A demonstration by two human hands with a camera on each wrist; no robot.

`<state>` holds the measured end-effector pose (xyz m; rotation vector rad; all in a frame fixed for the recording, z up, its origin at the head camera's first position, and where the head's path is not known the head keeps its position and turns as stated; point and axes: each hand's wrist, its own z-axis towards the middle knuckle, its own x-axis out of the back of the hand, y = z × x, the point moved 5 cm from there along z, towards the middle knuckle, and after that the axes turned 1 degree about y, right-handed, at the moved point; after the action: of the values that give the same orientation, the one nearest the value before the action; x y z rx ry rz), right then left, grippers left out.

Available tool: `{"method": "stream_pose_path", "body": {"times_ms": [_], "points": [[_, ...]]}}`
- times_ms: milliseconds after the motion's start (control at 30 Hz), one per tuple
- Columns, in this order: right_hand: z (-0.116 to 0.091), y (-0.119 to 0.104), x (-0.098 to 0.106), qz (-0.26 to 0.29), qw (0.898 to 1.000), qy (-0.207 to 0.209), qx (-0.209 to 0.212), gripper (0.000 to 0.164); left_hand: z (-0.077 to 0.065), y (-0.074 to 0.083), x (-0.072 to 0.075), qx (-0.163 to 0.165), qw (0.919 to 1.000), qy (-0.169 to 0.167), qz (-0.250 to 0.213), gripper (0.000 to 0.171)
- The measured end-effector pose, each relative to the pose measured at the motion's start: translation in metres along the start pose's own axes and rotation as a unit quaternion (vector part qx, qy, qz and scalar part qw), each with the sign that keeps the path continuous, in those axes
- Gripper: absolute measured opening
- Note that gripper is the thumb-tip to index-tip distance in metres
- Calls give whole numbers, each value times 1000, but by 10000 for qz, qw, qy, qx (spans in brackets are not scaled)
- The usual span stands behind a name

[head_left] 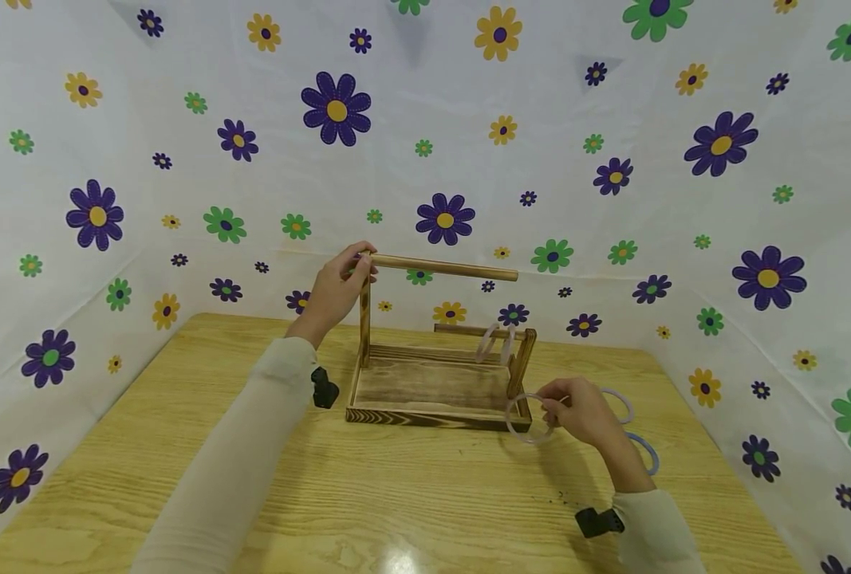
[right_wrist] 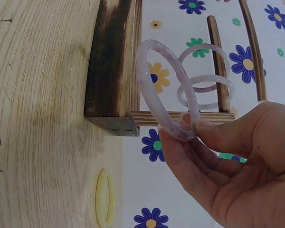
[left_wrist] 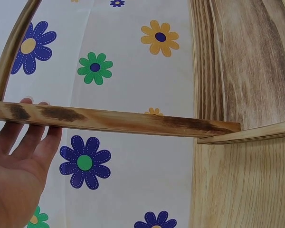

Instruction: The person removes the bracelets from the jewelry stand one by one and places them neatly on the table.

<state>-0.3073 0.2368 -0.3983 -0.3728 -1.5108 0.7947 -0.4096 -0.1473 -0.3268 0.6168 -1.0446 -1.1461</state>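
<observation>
A brown wooden rack (head_left: 432,418) has a tray-like base and two posts, each bearing a sideways rod. My left hand (head_left: 339,287) grips the top of the taller left post, where the upper rod (head_left: 447,267) begins; its fingers (left_wrist: 32,135) pass behind the post. Between thumb and fingers, my right hand (head_left: 579,410) pinches a pale pinkish bangle (right_wrist: 146,85) by its edge. That ring is held up in front of the rack's right front corner. Two similar translucent bangles (right_wrist: 206,79) hang on the shorter, lower rod (head_left: 454,328).
To the right of the rack, partly behind my right hand and forearm, lie a lavender bangle (head_left: 628,402) and a blue bangle (head_left: 655,458). A yellow bangle (right_wrist: 100,198) shows in the right wrist view. Flower-printed white cloth (head_left: 425,96) encloses the wooden table (head_left: 396,494) behind and at both sides.
</observation>
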Motion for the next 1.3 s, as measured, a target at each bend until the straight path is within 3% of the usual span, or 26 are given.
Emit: {"method": "stream_pose_path", "body": {"times_ms": [1067, 1300], "points": [[-6, 17, 2, 45, 9999, 27, -126, 19, -2, 4, 1, 66, 9999, -37, -93, 40], [-8, 20, 4, 115, 9996, -21, -249, 21, 1, -3, 0, -94, 10000, -1, -10, 43]]}}
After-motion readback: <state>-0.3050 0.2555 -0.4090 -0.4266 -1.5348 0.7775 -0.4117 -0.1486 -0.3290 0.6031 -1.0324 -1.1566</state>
